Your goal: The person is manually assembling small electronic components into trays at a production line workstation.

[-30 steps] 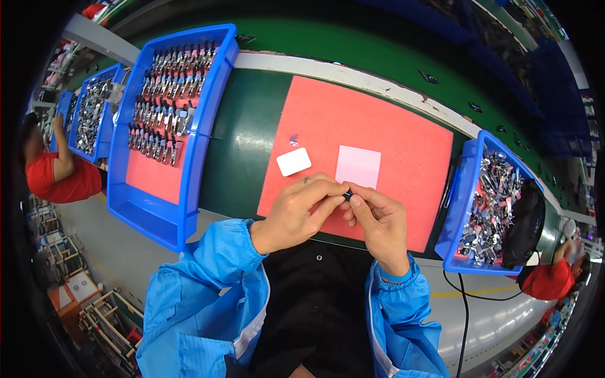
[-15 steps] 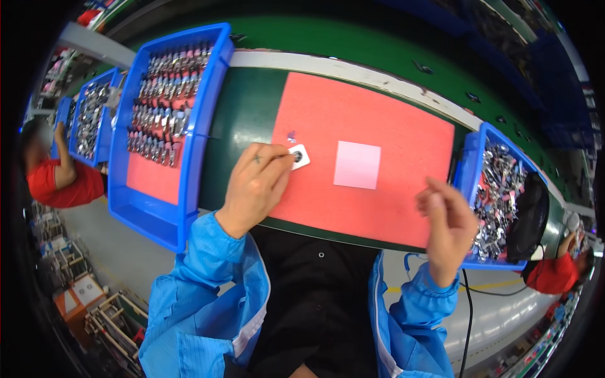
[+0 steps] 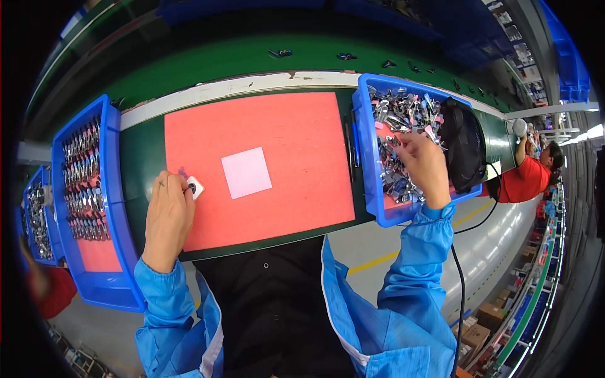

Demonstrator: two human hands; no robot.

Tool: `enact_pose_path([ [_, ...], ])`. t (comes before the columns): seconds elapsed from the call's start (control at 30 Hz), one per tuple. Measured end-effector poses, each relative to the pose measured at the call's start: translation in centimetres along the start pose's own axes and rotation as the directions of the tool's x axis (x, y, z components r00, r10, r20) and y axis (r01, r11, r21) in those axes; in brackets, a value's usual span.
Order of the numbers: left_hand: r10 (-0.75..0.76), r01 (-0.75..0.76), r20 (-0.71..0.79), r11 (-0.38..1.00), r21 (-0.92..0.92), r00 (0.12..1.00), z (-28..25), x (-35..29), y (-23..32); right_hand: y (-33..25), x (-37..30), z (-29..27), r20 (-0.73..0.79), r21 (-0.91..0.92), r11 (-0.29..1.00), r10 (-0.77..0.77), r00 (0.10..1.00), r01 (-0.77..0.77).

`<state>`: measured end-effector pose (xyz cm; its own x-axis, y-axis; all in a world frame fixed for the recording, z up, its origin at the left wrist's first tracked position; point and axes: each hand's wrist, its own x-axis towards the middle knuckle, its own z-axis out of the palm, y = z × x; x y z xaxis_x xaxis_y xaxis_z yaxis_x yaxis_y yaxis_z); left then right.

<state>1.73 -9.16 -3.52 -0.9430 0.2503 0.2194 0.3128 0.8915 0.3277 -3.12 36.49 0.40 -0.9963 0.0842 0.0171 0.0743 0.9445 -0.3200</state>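
Note:
My left hand [image 3: 169,213] is at the left edge of the red mat [image 3: 296,189]. Its thumb and fingers pinch a small white, rounded-square piece [image 3: 196,188] with a dark round centre. Right beside that piece, a small purple mark or scrap [image 3: 183,171] shows on the mat. Over on the right, my right hand [image 3: 426,165] reaches into a blue bin [image 3: 376,200] of loose shiny metal clips [image 3: 403,113]. Its thumb and fingers are bent and slightly apart, with the tips among the clips. A pale pink square sheet [image 3: 247,173] lies on the mat.
At the left stands a long blue tray [image 3: 116,189] with rows of clips. A black bag-like item [image 3: 463,145] rests in the right bin. Behind the white ledge [image 3: 265,80] runs a green surface [image 3: 220,66] with scattered clips. A person in red [image 3: 526,176] is at the far right.
My view has turned to the right. My right hand has moved from beside the mat into the bin of clips. My left hand still pinches the white piece at the mat's left edge.

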Motion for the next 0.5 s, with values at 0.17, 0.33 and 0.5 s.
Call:
enact_pose_path([
  [0.17,-0.109,0.108,-0.002,0.983,-0.150,0.994,-0.1,-0.3,0.6,2.2,1.3,3.5,-0.002,-0.135,0.921,-0.368,0.930,0.365],
  [0.33,-0.371,0.372,0.147,0.661,-0.651,0.917,-0.2,0.3,1.2,2.3,1.7,3.1,0.011,-0.067,0.908,-0.414,0.910,0.414],
  [0.5,-0.327,0.220,0.094,0.376,-0.900,0.941,-0.9,-0.4,1.0,1.3,0.3,2.2,-0.166,0.103,0.983,-0.131,0.978,0.149],
])
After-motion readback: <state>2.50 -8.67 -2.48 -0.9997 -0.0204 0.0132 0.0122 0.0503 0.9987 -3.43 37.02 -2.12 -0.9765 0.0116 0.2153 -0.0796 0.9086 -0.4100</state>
